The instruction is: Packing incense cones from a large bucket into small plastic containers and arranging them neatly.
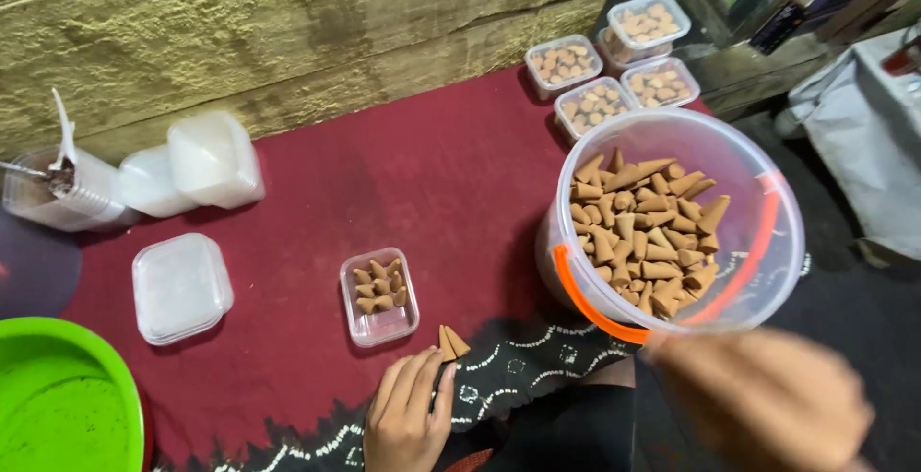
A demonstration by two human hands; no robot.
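Note:
My left hand [408, 414] rests on the red cloth [317, 194] at the bottom centre, its fingertips pinching two or three brown cones [451, 342]. Just above it sits a small clear square box [380, 296] partly filled with cones. My right hand [758, 400] is blurred at the bottom right, below the rim of a clear plastic bucket [667, 218] with an orange handle [587, 297] that holds a heap of cones; I cannot tell whether this hand holds anything.
Several filled clear boxes [614, 59] stand at the back right. A lidded empty box [180, 287] and stacked white lids [197, 165] lie at the left. A green basin [62, 400] fills the bottom left corner. A rough stone wall [288, 21] borders the cloth.

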